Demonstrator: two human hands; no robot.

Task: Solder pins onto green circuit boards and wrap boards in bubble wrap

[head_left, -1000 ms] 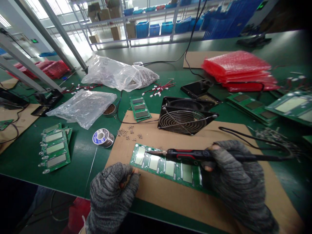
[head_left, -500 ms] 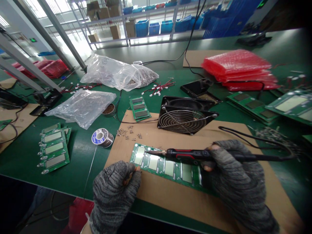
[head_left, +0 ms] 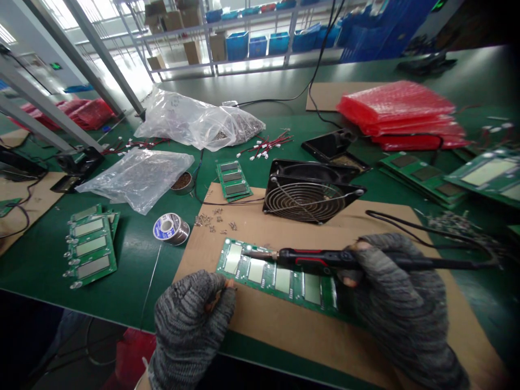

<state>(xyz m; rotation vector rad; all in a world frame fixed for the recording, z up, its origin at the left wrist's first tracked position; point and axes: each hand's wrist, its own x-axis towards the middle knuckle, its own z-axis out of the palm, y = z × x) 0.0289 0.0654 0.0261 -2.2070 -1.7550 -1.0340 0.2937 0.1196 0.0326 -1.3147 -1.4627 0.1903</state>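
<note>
In a grey knitted fingerless glove, my right hand [head_left: 390, 287] grips a black and red soldering iron [head_left: 312, 259]. The iron points left, and its tip lies over the upper left part of a green circuit board [head_left: 283, 281] with several pale display panels. That board rests on a brown cardboard sheet [head_left: 292, 336]. My left hand [head_left: 199, 319], gloved alike, is closed in a pinch at the board's lower left edge. Whatever its fingertips hold is too small to make out. The board's right end is partly hidden by my right hand.
Behind the board stands a black fan [head_left: 311, 192]. A solder spool [head_left: 171, 228] and small metal parts [head_left: 215, 219] are to the left. More circuit boards [head_left: 91, 246] lie far left, others [head_left: 422, 173] at right. Plastic bags [head_left: 195, 122] and red bubble wrap [head_left: 398, 114] sit further back.
Hardly anything differs. My right hand and the soldering iron have shifted very slightly to the right; my left hand keeps its pinch in nearly the same place.
</note>
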